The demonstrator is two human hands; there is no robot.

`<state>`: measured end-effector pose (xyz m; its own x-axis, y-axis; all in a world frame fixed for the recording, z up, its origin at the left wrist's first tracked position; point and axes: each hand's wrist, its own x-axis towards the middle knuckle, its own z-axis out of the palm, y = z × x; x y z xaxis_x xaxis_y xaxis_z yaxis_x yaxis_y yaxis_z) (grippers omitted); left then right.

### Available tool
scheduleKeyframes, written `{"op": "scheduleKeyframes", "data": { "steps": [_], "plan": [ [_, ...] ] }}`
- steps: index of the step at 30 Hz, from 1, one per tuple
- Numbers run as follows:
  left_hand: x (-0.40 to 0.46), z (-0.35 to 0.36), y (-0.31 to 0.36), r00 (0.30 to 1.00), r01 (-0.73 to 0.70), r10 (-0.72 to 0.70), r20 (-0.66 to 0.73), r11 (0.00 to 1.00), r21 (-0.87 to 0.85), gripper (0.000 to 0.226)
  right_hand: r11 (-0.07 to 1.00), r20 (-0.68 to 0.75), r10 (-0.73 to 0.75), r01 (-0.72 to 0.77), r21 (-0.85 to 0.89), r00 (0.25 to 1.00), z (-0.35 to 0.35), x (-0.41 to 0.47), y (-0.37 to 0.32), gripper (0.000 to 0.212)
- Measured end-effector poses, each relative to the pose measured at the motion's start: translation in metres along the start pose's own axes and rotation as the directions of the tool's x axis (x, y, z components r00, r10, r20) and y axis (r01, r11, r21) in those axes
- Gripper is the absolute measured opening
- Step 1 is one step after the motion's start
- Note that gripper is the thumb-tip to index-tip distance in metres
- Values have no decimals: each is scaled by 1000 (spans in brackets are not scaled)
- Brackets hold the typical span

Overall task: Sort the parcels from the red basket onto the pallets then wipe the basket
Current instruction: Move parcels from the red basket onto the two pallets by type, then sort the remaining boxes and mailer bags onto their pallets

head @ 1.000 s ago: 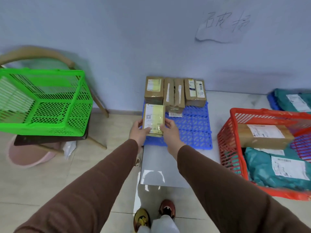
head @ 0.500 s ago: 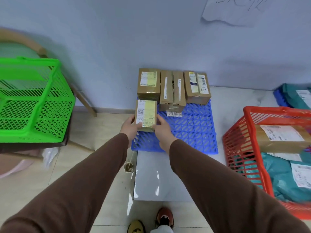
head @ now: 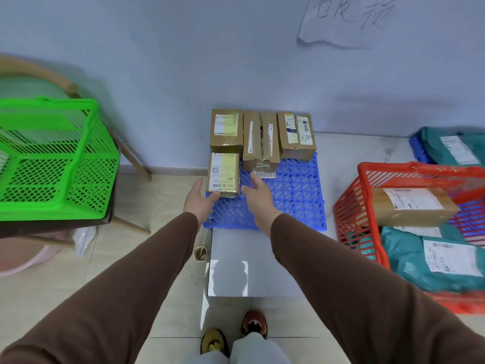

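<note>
A small cardboard parcel with a yellow-white label (head: 223, 175) lies on the front left of the blue pallet (head: 294, 195), in front of three brown boxes (head: 261, 139) lined up against the wall. My left hand (head: 199, 199) is just left of the parcel, fingers straight, thumb near its lower corner. My right hand (head: 258, 193) is just right of it, fingers spread, holding nothing. The red basket (head: 351, 206) stands to the right with a brown box (head: 409, 206) and teal mailer bags (head: 430, 261) inside.
A green basket (head: 52, 158) sits on a wooden chair at the left, above a pink tub (head: 23, 264). A second blue pallet with teal bags (head: 456, 151) lies at the far right. A paper sign (head: 346, 19) hangs on the wall. My shoes (head: 236, 334) stand on the tiles.
Both hands held the small labelled parcel and lowered it onto the pallet's front left. Now they have let go and drawn slightly apart from it.
</note>
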<state>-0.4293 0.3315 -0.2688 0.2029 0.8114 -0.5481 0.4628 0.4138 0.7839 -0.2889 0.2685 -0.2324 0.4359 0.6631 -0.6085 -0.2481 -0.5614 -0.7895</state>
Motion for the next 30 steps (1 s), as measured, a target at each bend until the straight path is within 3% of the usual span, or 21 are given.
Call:
{"op": "scheduleKeyframes", "data": {
  "steps": [4, 12, 22, 30],
  "plan": [
    [-42, 3, 36, 986, -165, 166, -22, 986, 22, 62, 998, -20, -65, 65, -7, 998, -25, -44, -22, 54],
    [-119, 51, 103, 949, -296, 291, 123, 955, 28, 68, 974, -105, -227, 222, -52, 968, -101, -106, -38, 52],
    [-208, 183, 140, 946, -305, 297, 126, 951, 47, 65, 947, -135, -318, 306, -101, 938, -267, -145, -47, 53],
    [-265, 283, 151, 951, -286, 284, 120, 958, -1, 63, 940, -136, -300, 269, -210, 944, -403, -161, -41, 54]
  ]
}}
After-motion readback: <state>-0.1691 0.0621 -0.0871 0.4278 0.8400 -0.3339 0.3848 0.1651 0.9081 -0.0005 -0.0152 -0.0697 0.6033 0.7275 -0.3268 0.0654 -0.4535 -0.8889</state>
